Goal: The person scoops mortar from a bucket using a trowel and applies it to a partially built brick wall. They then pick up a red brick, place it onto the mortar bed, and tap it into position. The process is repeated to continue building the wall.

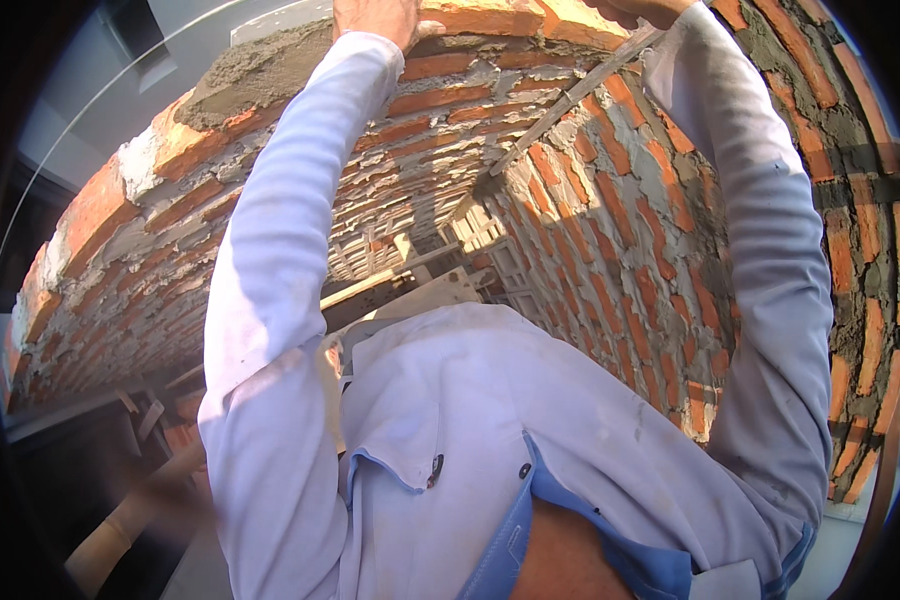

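My left hand is at the top edge of the view, over the top course of a brick wall. Its thumb lies beside an orange brick; the other fingers are cut off. To its left, a thick bed of wet grey mortar covers the wall top. My right hand is also partly cut off, close to the corner where two brick walls meet. Just below it, a narrow wooden strip runs down that corner. What either hand grips, if anything, is out of view.
The front brick wall curves away to the left, and another brick wall rises on the right. Far below between them are boards. A thin line passes outside the wall at the upper left, before a grey building.
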A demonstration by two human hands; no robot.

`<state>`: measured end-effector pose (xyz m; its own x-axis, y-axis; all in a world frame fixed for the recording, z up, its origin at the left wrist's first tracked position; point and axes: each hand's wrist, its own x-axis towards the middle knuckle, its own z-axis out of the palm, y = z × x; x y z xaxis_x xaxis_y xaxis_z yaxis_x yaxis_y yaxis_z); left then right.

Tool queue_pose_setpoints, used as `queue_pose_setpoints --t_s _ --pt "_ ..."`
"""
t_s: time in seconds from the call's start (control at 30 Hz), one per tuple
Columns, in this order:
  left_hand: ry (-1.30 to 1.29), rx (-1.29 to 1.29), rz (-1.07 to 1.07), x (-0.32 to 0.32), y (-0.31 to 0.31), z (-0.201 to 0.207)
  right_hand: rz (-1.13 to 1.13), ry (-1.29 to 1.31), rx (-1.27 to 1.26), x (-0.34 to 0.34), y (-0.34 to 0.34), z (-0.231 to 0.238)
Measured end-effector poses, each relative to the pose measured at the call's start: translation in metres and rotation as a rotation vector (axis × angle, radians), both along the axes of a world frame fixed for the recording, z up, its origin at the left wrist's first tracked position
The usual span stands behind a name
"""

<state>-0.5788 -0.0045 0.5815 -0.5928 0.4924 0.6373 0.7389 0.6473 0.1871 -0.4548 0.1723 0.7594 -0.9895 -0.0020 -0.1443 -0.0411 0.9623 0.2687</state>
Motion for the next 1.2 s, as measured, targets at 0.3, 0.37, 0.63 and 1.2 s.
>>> queue_pose_setpoints --t_s 0.3,0.37,0.63,1.2 --pt "0.043 -0.022 0.059 0.003 -0.018 -0.007 -0.026 0.077 -0.293 -0.006 -0.025 -0.016" --pt "0.012 -0.031 0.048 0.001 -0.023 0.002 0.006 0.141 -0.296 -0.013 -0.025 -0.02" --pt "-0.285 -0.043 -0.243 -0.039 -0.044 0.001 -0.161 0.216 -0.317 -0.003 -0.04 0.009" --pt "0.074 -0.015 -0.223 -0.013 -0.05 0.01 -0.235 0.124 -0.334 -0.014 -0.036 -0.006"
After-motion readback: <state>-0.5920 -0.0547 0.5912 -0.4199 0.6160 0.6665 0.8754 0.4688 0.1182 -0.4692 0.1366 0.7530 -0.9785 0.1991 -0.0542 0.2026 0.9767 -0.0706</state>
